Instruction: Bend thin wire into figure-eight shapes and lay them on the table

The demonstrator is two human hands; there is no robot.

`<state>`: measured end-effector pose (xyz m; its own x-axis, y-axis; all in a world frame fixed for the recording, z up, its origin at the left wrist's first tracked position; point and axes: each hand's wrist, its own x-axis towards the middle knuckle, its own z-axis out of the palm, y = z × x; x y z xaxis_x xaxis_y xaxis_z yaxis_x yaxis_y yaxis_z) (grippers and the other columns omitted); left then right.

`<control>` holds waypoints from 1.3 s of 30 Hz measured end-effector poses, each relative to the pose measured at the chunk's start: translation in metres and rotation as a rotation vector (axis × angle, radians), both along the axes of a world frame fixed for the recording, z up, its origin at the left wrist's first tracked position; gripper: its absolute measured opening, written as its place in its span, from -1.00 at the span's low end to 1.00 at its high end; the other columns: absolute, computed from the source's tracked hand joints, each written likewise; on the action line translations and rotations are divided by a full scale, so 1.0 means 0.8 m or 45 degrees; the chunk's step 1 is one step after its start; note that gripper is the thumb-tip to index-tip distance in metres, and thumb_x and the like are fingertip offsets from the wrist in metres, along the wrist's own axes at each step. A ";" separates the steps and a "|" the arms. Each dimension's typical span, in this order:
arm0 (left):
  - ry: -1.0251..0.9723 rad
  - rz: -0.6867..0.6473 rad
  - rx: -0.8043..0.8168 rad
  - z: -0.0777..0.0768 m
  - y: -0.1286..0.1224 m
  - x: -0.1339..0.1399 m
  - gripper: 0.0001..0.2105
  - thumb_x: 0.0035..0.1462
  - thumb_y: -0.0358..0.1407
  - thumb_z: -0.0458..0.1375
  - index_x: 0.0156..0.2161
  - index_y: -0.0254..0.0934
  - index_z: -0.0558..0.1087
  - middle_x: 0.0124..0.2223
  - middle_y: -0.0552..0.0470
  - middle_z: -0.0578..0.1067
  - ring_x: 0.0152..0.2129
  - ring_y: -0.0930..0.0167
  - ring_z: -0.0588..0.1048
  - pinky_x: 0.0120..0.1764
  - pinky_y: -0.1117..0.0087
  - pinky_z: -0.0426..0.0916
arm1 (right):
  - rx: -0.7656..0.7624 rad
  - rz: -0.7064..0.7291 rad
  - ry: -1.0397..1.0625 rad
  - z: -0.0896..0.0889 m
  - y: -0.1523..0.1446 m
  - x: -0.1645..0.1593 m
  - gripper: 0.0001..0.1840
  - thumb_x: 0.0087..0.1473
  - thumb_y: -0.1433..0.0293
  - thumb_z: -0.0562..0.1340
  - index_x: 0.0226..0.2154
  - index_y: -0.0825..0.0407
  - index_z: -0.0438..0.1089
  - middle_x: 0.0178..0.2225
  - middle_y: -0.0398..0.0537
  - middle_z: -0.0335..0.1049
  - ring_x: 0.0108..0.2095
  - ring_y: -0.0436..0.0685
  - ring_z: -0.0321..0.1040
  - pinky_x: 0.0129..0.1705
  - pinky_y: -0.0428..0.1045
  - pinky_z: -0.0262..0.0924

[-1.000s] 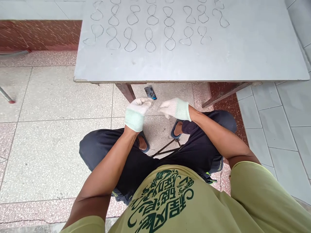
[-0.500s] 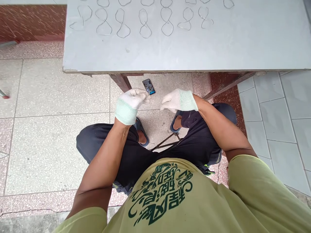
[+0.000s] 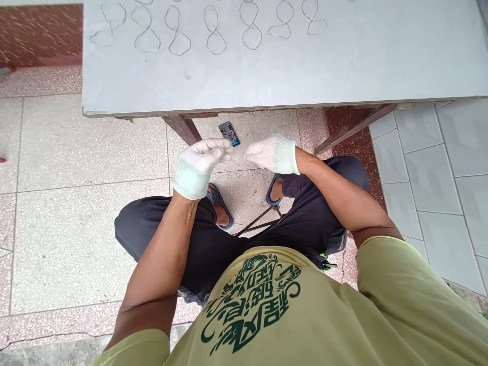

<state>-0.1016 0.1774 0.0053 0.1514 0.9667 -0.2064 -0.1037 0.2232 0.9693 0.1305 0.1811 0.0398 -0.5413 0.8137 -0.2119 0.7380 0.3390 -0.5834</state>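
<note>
Both hands wear white knit gloves with pale green cuffs and are held above the floor, just in front of the table edge. My left hand (image 3: 204, 157) has thumb and fingers pinched around a thin wire, which barely shows against the glove. My right hand (image 3: 269, 153) faces it a short gap away, fingertips pressed together on the same faint wire. Most of the wire's shape cannot be made out. On the table beyond lies a row of thin wires bent into figure eights, among them one wire figure (image 3: 250, 25) near the middle.
The pale grey table (image 3: 324, 71) spans the top, on brown legs (image 3: 183, 129). A phone (image 3: 229, 133) lies on the floor beyond my hands. Below are my sandalled feet (image 3: 220, 208) and a dark thin-legged stand (image 3: 263, 223). Grey tiles (image 3: 430, 162) lie at right.
The view has shifted, so the table's wire figures sit higher and further left. My left fingers have straightened a little, and my right hand has come slightly closer to the left.
</note>
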 end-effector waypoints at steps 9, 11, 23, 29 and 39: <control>0.192 -0.055 0.153 -0.005 -0.005 -0.008 -0.71 0.10 -0.10 0.46 -0.48 -0.23 0.59 -0.41 -0.05 0.61 -0.36 0.32 0.59 -0.16 0.27 0.47 | -0.093 -0.010 0.048 0.019 -0.006 0.002 -0.67 0.48 0.37 0.20 -0.12 0.02 0.73 -0.25 -0.12 0.66 -0.27 0.10 0.47 -0.20 0.00 0.20; 0.260 -0.063 0.180 -0.006 -0.006 -0.008 -0.79 0.14 -0.17 0.40 -0.44 -0.23 0.64 -0.38 -0.04 0.65 -0.35 0.33 0.60 -0.15 0.29 0.46 | -0.007 -0.008 0.054 0.015 -0.008 -0.001 -0.65 0.50 0.37 0.18 -0.08 0.01 0.73 -0.16 -0.10 0.68 -0.21 0.11 0.49 -0.14 0.00 0.21; 0.309 0.045 0.126 -0.010 -0.007 0.001 -0.84 0.08 -0.20 0.42 -0.40 -0.25 0.66 -0.32 -0.07 0.70 -0.32 0.31 0.64 -0.18 0.33 0.53 | 0.394 -0.144 -0.271 -0.002 -0.003 -0.014 -0.48 0.62 0.18 0.11 -0.16 0.05 0.72 -0.22 0.09 0.61 -0.17 0.24 0.42 -0.11 0.11 0.08; 0.306 0.058 0.166 -0.014 -0.006 -0.002 -0.84 0.06 -0.19 0.42 -0.38 -0.26 0.71 -0.33 -0.07 0.71 -0.34 0.32 0.64 -0.21 0.35 0.53 | 0.411 -0.194 -0.309 -0.007 -0.007 -0.023 -0.46 0.64 0.17 0.09 -0.11 0.05 0.73 -0.18 0.13 0.65 -0.15 0.27 0.42 -0.08 0.13 0.09; 0.312 0.091 0.097 -0.013 -0.001 -0.001 -0.82 -0.02 -0.19 0.44 -0.38 -0.28 0.67 -0.37 -0.04 0.66 -0.39 0.34 0.59 -0.23 0.32 0.51 | 0.485 -0.254 -0.296 -0.033 -0.008 -0.032 -0.43 0.65 0.19 0.03 -0.15 0.02 0.69 -0.22 0.09 0.65 -0.18 0.23 0.45 -0.16 0.10 0.06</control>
<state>-0.1028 0.1770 -0.0052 0.0370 0.9873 -0.1546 0.1234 0.1490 0.9811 0.1052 0.1746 0.0133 -0.3404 0.9399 0.0244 0.9065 0.3350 -0.2569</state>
